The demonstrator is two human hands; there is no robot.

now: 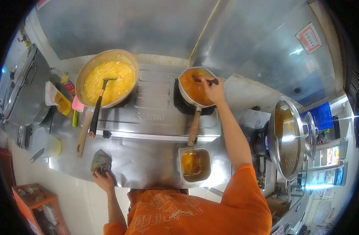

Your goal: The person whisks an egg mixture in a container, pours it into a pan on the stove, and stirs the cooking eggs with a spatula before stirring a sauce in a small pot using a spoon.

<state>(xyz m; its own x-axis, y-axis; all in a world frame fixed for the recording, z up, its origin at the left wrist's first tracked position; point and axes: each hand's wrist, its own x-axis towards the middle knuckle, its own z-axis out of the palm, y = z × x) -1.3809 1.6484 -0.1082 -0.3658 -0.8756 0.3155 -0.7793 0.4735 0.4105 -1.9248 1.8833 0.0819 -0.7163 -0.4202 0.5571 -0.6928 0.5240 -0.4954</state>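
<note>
My right hand (215, 92) grips a dark-handled utensil (199, 80) that dips into orange-brown liquid in a small saucepan (182, 87); its head is hidden in the liquid. The saucepan sits on the right burner, its wooden handle (194, 127) pointing toward me. Down on the steel counter, my left hand (104, 181) holds a crumpled grey-green cloth (101, 161). A wide pan (81, 93) of yellow, lumpy food stands on the left burner. Resting in it is a spatula (97, 107) with a black and copper-coloured handle.
Near the front edge is a square metal container (180, 166) with yellow residue. A large pot (27, 92), an oil-like pouch (63, 102) and a plastic jug (50, 144) stand left. At right, a big metal pan (296, 156) is tilted up. Steel walls rise behind the stove (148, 117).
</note>
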